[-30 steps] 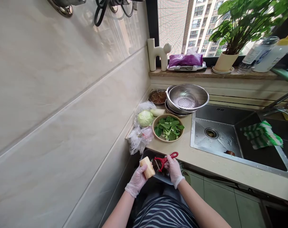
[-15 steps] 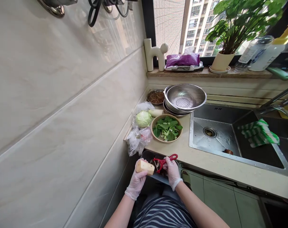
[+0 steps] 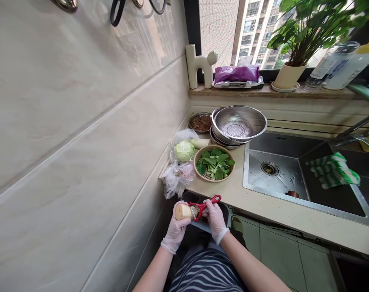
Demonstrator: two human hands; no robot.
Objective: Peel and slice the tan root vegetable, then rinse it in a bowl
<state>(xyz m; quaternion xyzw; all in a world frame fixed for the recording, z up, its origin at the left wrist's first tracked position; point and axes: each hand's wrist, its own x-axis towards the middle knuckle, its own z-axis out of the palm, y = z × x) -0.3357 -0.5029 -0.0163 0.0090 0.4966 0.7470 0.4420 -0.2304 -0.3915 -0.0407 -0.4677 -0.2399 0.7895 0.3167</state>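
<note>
The left hand (image 3: 175,227), in a thin glove, holds a yellow vegetable (image 3: 182,211) over a dark bin (image 3: 224,210). The right hand (image 3: 214,217) grips a red peeler (image 3: 204,206), and its blade touches the vegetable. On the counter (image 3: 233,190) behind sit a basket of green leaves (image 3: 214,180), a cabbage (image 3: 184,151) and a metal strainer (image 3: 239,123) beside the sink (image 3: 287,146).

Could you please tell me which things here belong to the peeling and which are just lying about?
In use: left hand, pale vegetable, right hand, red peeler, dark bin beneath them.
Lying about: cabbage, basket of greens, steel colander, striped cloth, potted plant.
</note>
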